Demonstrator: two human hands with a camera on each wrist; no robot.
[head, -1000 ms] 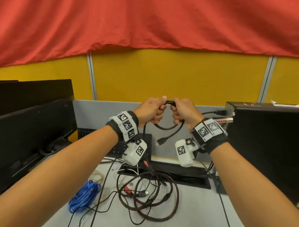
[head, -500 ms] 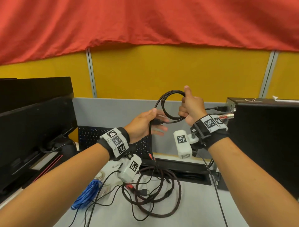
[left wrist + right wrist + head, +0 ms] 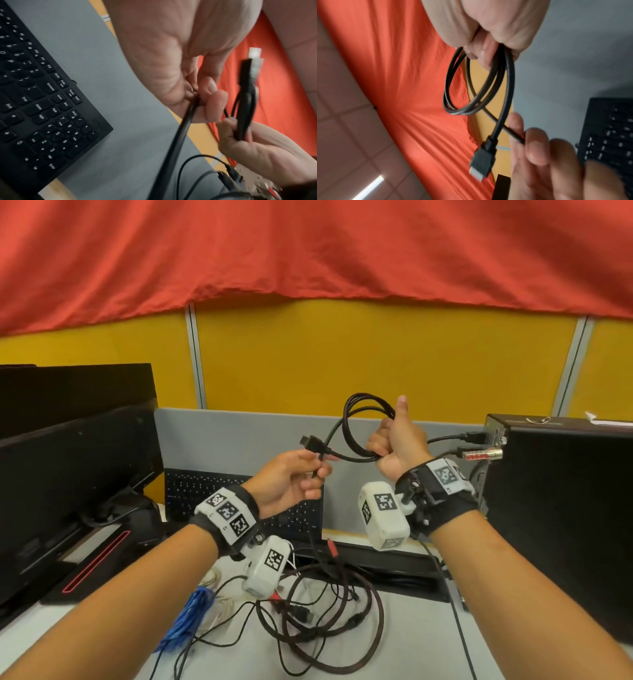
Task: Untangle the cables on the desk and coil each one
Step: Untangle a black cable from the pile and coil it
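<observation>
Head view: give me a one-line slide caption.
Right hand grips a coiled black cable while left hand pinches its trailing length above tangled cables.

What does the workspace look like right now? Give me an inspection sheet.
Surface: grey desk, partly covered by cables.
Job's things: black cable looped in the air, plug free; tangled pile and blue cable on the desk.
Clutter: keyboard standing against the partition.
Hands: right hand grips the loops; left hand pinches the black cable's trailing run.
Cables: two plugged into the black box at right.
Surroundings: monitors at left, yellow partition, red cloth.
</observation>
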